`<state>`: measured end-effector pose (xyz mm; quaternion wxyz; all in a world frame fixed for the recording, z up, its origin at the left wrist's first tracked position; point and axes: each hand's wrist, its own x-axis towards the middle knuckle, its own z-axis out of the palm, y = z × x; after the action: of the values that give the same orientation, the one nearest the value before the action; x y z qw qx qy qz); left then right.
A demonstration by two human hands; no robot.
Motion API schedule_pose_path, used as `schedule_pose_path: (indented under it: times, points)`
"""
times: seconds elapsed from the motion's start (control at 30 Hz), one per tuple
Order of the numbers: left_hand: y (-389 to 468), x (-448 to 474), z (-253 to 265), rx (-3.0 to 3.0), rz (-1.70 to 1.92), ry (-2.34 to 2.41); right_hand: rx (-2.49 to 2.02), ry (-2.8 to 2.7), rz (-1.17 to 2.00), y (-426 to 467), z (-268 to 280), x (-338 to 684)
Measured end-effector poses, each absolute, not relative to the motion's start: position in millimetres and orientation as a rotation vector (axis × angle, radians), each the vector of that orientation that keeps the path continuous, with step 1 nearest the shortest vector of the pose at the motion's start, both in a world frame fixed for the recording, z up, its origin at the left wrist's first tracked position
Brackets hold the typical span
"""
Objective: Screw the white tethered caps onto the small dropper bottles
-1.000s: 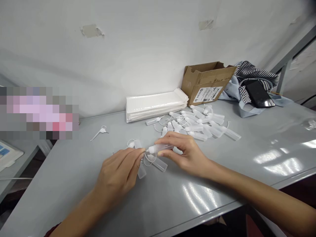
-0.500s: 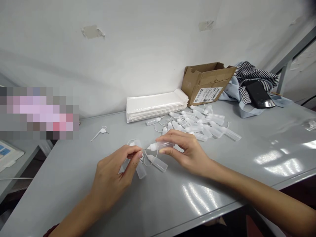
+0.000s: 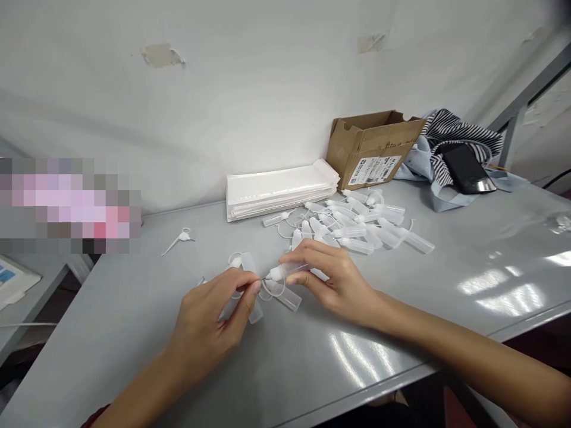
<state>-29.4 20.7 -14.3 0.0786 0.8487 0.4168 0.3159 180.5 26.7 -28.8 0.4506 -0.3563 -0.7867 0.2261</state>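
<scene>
My right hand (image 3: 332,276) grips a small clear needle-tip bottle (image 3: 289,269) between thumb and fingers, its white neck pointing left. A thin white strap (image 3: 279,295) loops from that neck toward my left hand (image 3: 220,309). The thumb and forefinger of my left hand are pinched right at the bottle's thin needle tip, around what looks like the strap's end; the fingertips mostly hide it. Beneath and between the hands lie a few similar bottles (image 3: 289,297), partly covered. Beyond my right hand is a loose pile of more bottles (image 3: 350,230).
A stack of white padded envelopes (image 3: 281,187) lies against the wall beside an open cardboard box (image 3: 375,148). Farther right are striped cloth (image 3: 468,134) and a black phone (image 3: 468,169). A loose white needle top (image 3: 182,236) lies at left on the grey table (image 3: 134,309).
The bottle's tip and my left fingertips have come closer together and dropped slightly. My left hand has shifted a little to the right; the bottle now tilts more downward at its tip.
</scene>
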Motion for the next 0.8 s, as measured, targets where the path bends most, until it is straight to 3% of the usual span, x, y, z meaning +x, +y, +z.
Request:
schedule_pose_path:
  times: [0.8]
  points:
    - [19.3,-28.2,-20.8,2.647,1.147,1.355,-0.9,-1.946,0.572,29.8,-26.7,178.9]
